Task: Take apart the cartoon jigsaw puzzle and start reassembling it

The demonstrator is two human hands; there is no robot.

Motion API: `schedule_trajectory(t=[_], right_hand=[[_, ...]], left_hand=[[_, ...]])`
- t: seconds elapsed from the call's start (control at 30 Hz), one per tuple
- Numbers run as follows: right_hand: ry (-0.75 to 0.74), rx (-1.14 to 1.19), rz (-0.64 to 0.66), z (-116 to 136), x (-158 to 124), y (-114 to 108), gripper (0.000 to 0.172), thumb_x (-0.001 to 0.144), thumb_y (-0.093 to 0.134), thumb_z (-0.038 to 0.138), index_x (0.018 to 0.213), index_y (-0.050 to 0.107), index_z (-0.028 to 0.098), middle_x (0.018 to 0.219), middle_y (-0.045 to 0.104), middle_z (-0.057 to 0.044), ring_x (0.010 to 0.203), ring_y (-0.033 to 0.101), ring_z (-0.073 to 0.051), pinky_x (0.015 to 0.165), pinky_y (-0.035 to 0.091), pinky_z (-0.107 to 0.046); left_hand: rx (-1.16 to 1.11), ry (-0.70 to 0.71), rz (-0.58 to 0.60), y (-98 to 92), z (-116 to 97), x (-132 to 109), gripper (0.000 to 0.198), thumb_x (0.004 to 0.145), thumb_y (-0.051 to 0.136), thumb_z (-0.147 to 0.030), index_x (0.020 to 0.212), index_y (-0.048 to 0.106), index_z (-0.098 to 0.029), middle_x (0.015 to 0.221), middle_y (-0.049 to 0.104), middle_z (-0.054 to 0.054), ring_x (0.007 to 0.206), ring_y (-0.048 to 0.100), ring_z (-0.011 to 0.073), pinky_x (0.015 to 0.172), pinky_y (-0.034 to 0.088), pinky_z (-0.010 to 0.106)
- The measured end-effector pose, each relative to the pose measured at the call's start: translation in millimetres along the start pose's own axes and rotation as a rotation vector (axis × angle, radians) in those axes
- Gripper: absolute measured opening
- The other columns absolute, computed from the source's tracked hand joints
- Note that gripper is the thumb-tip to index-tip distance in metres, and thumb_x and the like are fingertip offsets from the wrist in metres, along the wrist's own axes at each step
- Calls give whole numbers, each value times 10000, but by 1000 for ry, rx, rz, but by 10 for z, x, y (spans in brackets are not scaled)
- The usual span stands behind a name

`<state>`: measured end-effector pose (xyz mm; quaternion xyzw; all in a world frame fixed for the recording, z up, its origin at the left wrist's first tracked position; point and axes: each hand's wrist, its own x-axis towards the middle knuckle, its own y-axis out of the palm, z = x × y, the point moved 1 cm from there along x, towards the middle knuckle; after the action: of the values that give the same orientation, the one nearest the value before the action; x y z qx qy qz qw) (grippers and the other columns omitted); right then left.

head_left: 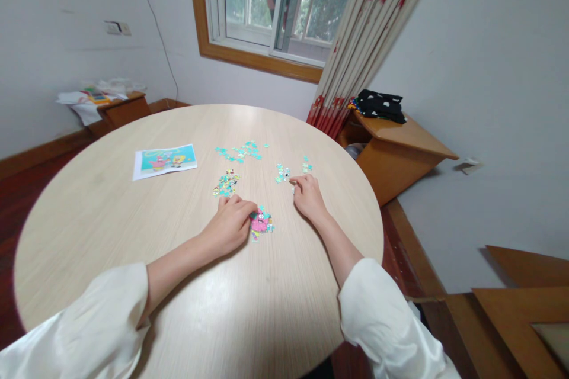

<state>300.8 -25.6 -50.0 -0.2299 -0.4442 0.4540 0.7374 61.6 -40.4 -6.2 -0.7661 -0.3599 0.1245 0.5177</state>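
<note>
A partly joined puzzle section (260, 222) with a pink cartoon figure lies on the round table (178, 314). My left hand (233, 222) rests at its left edge, fingers bent together, and what they may hold is hidden. My right hand (307, 195) is farther right, its index finger reaching toward a small group of loose pieces (281, 173); its other fingers are curled, and anything in them is too small to make out. Beyond my left hand sits a cluster of mixed yellow and teal pieces (227, 182).
Teal pieces (242, 152) are scattered farther back, and a few more (306, 164) lie at the right. A printed picture (165, 161) lies at the left. Beyond the table stand a wooden cabinet (400, 148) with black cloth (380, 105) and a curtain (355, 41).
</note>
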Motion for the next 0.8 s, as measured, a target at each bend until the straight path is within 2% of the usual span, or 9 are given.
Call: schedule_trajectory(t=[0.8], right_hand=[[8, -10, 24, 5, 2, -6, 347, 808, 403, 68, 982, 695, 139, 968, 599, -124, 963, 512, -242, 913, 428, -398]], left_hand=[[24, 13, -9, 66, 60, 1, 302, 821, 334, -74, 969, 575, -180, 965, 677, 63, 931, 500, 243, 825, 276, 410]])
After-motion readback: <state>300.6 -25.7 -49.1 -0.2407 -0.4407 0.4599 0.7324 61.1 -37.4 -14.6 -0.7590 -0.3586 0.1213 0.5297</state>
